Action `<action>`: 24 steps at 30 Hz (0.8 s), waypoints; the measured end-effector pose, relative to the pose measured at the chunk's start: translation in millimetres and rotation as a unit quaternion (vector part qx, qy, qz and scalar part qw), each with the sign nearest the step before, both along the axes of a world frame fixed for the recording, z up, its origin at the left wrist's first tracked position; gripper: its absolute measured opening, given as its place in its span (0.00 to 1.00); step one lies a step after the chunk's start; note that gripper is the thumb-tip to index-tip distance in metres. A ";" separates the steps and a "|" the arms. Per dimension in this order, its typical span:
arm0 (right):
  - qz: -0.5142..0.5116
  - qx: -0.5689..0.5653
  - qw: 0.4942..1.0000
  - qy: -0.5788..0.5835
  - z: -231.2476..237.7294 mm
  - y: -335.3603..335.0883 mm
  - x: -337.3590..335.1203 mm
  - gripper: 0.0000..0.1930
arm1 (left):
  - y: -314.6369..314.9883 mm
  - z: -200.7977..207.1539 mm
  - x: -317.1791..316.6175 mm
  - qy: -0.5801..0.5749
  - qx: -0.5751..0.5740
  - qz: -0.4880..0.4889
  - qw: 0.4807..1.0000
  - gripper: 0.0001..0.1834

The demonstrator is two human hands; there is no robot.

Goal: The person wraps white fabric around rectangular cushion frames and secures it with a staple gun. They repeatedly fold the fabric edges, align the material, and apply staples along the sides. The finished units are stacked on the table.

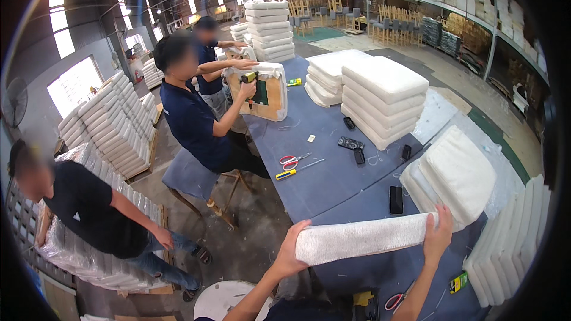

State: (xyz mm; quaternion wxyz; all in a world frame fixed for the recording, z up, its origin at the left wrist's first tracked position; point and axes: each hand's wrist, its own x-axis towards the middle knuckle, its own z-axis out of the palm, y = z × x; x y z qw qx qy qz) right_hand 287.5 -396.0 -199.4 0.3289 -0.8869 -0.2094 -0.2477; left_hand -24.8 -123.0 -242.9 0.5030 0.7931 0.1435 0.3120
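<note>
A white upholstered seat cushion [363,239] is held on edge between my two hands, above the near end of the blue-grey table [324,199]. My left hand [291,254] grips its left end and my right hand [439,233] grips its right end. Just beyond my right hand, two more white cushions [455,169] lean together on the table. Near my right forearm lie red-handled scissors [394,302], a yellow-and-black tool [364,303] that is partly hidden, and a small yellow-green box [458,283]. A black phone [396,200] rests past the cushion.
White cushions stand stacked [383,98] at the table's far side and in a row [511,244] at right. Scissors [291,160] and a yellow screwdriver [286,174] lie mid-table. One person [190,107] works a cushion with a power tool [248,77]; another [95,208] stands left.
</note>
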 end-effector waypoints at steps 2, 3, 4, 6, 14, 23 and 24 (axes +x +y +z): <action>0.000 0.095 0.989 0.116 -11.4 -19.9 9.7 0.25 | 0.1 -10.9 -5.4 -0.032 0.043 -0.003 0.999 0.54; -0.001 0.141 0.975 0.172 -14.4 -26.6 11.9 0.26 | -0.3 -14.6 -7.8 -0.048 0.064 -0.005 0.997 0.52; -0.021 0.118 0.982 0.143 -17.4 -30.8 13.0 0.25 | 3.1 -16.4 -9.2 -0.055 0.057 -0.011 0.997 0.51; -0.061 0.067 0.992 0.089 -7.3 -26.7 1.6 0.24 | 9.8 -14.6 -10.4 -0.064 0.040 -0.022 0.997 0.50; 0.068 0.064 0.995 0.033 32.2 56.0 -52.8 0.13 | 12.3 35.8 -9.8 -0.041 0.076 0.082 0.993 0.44; 0.225 -0.031 0.972 -0.060 51.6 86.0 -116.2 0.21 | -31.8 80.3 24.1 0.029 0.384 0.109 0.916 0.22; 0.245 -0.030 0.968 -0.048 51.0 85.9 -120.3 0.21 | -33.6 78.1 25.7 0.027 0.389 0.113 0.914 0.20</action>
